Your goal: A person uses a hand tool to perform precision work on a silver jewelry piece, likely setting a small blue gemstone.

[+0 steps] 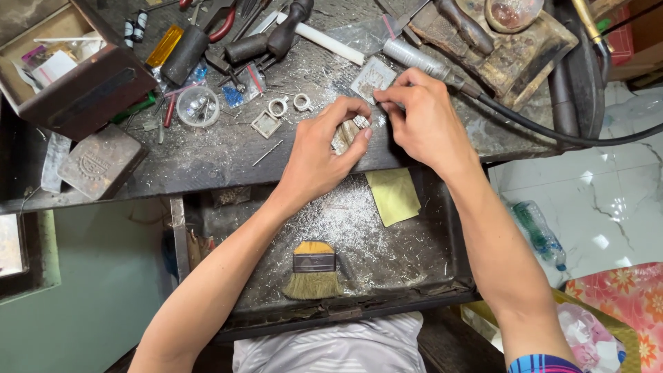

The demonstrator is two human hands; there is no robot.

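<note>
Small silver metal piece (360,122): I judge it light, stiff, slippery; my left hand (319,155) pinches it, right hand (423,121) fingertips pressed at its edge.

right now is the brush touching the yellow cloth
Apart. The head view shows the brush lying lower in the drawer, with a filing-strewn stretch of drawer floor between it and the yellow cloth.

place: jeweller's workshop | signs: scarred dark bench (207,155) strewn with silver filings — pliers (207,31) and small rings (290,105) left of the hands | catch drawer (414,266) below the hands — brush (313,271) among filings | flexible-shaft handpiece (421,62) just above them
</note>
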